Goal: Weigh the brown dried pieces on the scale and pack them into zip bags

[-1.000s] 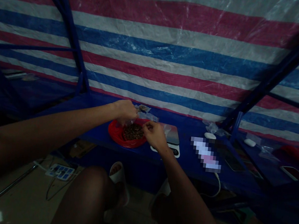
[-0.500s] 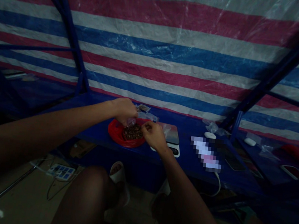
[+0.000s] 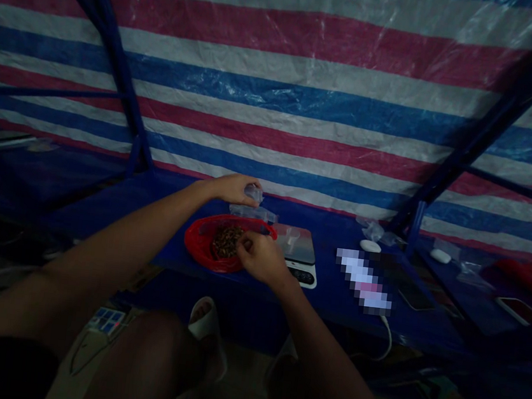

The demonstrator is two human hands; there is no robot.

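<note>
A red plastic bag (image 3: 198, 243) lies opened on the blue table and holds a heap of small brown pieces (image 3: 225, 241). My right hand (image 3: 259, 258) rests at the heap's right edge with its fingers curled and pinched over the pieces. My left hand (image 3: 236, 188) is raised behind the bag, closed on a small clear plastic pouch (image 3: 253, 192). More clear pouches (image 3: 252, 213) lie on the table just beyond the bag. A small digital scale (image 3: 299, 251) sits to the right of my right hand.
A striped red, white and blue tarp forms the back wall. Blue metal frame bars (image 3: 117, 73) slant at left and right. On the table to the right lie a phone (image 3: 405, 282), small white objects (image 3: 370, 245) and clear bags (image 3: 373, 228). My knees and sandals (image 3: 206, 321) are below.
My left hand has lifted from the red bag and moved back with the clear pouch. My right hand has dropped lower onto the heap's edge. The view has tilted slightly.
</note>
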